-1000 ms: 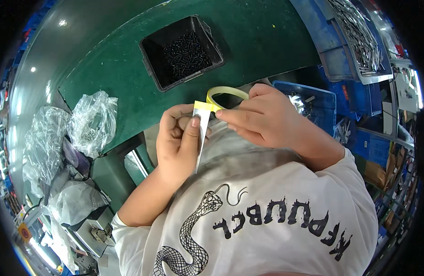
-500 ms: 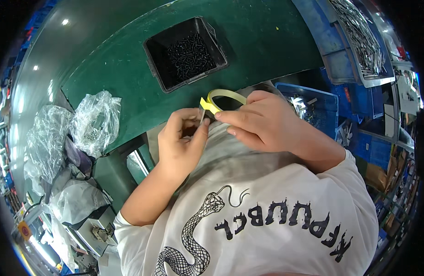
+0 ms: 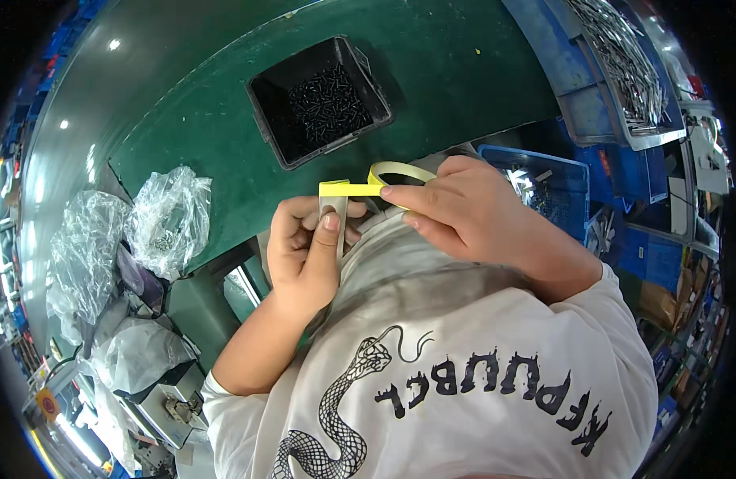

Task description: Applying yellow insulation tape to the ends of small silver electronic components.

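My left hand [image 3: 305, 251] is closed on a narrow, pale flat strip [image 3: 341, 227], thumb across its face. The strip stands upright, and yellow tape [image 3: 333, 190] is folded over its top end. From there a taut length of tape runs right to a roll of yellow tape [image 3: 404, 170]. My right hand [image 3: 468, 209] grips that roll, its index finger at the point where the tape leaves it. Both hands are close to my body, at the near edge of the green table. The strip's lower part is partly hidden by my thumb.
A black bin [image 3: 316, 104] of small dark screw-like parts sits on the green table [image 3: 456, 88]. Clear plastic bags [image 3: 170, 219] lie at the left. Blue crates [image 3: 571, 88] stand at the right, one heaped with thin metal pieces. A lower blue crate [image 3: 543, 188] is beside my right arm.
My left hand has moved slightly left and turned the strip upright, its broad face now visible. The tape between strip and roll is longer and straighter. The right hand has shifted a little right.
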Action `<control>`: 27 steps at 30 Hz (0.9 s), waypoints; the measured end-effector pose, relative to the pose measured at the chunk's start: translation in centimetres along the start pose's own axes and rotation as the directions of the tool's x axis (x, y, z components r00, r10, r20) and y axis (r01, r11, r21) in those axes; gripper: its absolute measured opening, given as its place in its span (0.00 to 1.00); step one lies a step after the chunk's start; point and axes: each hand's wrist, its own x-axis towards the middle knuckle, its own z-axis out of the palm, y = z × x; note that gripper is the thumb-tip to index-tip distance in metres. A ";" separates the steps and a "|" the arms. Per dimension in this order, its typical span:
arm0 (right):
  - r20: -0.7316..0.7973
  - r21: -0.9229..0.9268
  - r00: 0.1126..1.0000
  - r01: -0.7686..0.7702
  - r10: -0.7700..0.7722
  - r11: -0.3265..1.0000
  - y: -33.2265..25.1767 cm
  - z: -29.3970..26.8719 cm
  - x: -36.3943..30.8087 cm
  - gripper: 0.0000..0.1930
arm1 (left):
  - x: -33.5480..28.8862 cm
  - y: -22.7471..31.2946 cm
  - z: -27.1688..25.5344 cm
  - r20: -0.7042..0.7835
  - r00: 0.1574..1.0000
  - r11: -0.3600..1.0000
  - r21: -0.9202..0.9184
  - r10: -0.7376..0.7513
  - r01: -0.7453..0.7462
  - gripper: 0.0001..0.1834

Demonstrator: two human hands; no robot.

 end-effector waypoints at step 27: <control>0.030 -0.168 0.998 0.065 -0.061 0.984 1.2 0.5 -0.7 0.20 | 0.5 0.2 -0.4 0.075 0.970 0.957 -0.162 -0.233 0.242 0.09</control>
